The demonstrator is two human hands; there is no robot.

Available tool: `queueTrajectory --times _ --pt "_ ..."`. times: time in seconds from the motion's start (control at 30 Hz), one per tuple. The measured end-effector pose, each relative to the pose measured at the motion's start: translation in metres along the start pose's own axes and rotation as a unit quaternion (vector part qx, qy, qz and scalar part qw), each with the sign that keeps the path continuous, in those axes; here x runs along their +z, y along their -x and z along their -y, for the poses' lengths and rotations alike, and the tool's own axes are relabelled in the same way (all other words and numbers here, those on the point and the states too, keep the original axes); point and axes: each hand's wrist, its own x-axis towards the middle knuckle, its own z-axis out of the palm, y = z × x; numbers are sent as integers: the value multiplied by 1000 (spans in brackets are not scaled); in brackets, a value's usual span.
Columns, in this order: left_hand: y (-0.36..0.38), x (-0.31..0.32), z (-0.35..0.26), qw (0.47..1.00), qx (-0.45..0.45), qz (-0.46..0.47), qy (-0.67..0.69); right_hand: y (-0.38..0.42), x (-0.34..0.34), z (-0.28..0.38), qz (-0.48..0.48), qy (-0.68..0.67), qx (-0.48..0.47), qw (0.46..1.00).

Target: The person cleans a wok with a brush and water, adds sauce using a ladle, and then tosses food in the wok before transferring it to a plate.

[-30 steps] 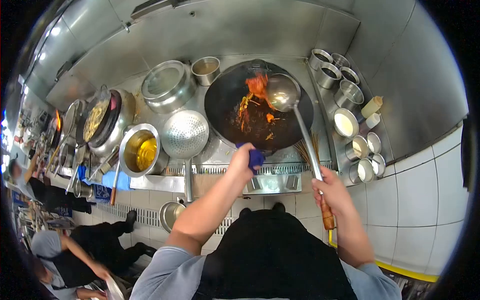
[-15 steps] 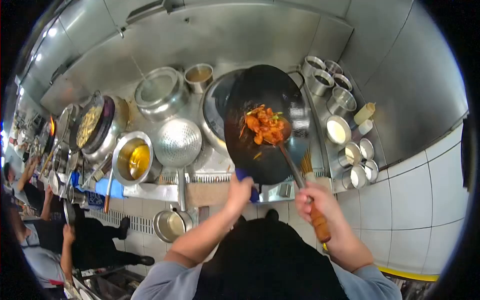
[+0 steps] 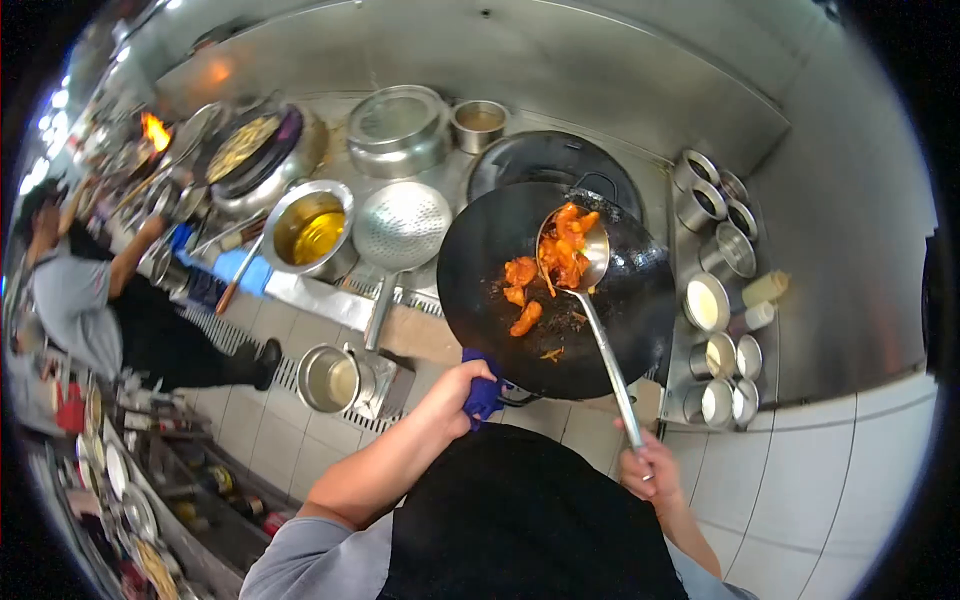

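Note:
A purple-blue cloth [image 3: 483,384] is bunched in my left hand [image 3: 462,397], which grips the near handle of a black wok [image 3: 620,345] through it. My right hand [image 3: 648,468] is closed around the handle of a metal ladle [image 3: 598,250]. The ladle's bowl rests over the middle of the wok and holds glossy orange-red pieces of food [image 3: 566,250]. A few more pieces lie on the wok's surface left of the ladle. Behind the tilted wok, the dark burner ring [image 3: 500,165] shows.
Left of the wok are a perforated strainer [image 3: 402,225], a pot of yellow oil [image 3: 280,235] and a lidded pot [image 3: 398,150]. Seasoning containers [image 3: 728,250] and squeeze bottles [image 3: 765,289] line the right. A small pot [image 3: 330,378] sits low. A co-worker [image 3: 85,300] stands far left.
The wok has come nearer to me, uncovering the burner behind it. Food now fills the ladle, with some pieces apart. The view has turned, shifting the surroundings.

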Motion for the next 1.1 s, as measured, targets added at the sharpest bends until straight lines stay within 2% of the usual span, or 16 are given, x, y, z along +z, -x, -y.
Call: queueTrajectory --times 0.03,0.17,0.27,0.33,0.47,0.67,0.73,0.8,0.87,0.97,1.1 --pt "11 0 9 999 22 -17 25 -8 -6 1 -32 209 31 977" --pt "66 13 43 988 89 -100 83 -8 30 38 -44 330 116 936" --pt "92 14 80 973 159 -122 115 -2 22 53 3 395 141 908" --pt "113 14 107 957 163 -170 170 1 20 62 31 394 183 900" --pt "147 10 161 922 196 -220 252 -1 24 66 99 469 213 851" --pt "195 -2 232 862 249 -260 358 -8 47 43 190 518 275 788" --pt "203 -1 247 832 289 -283 380 -14 57 30 193 504 297 788" --pt "211 -12 265 837 290 -264 382 -24 68 14 217 523 329 755" --pt "211 -23 283 811 316 -266 416 -33 81 -8 215 558 311 739" --pt "228 -20 306 795 331 -272 430 -32 113 -36 253 583 344 691" --pt "267 -46 348 750 358 -284 478 -11 179 -113 284 593 388 646"
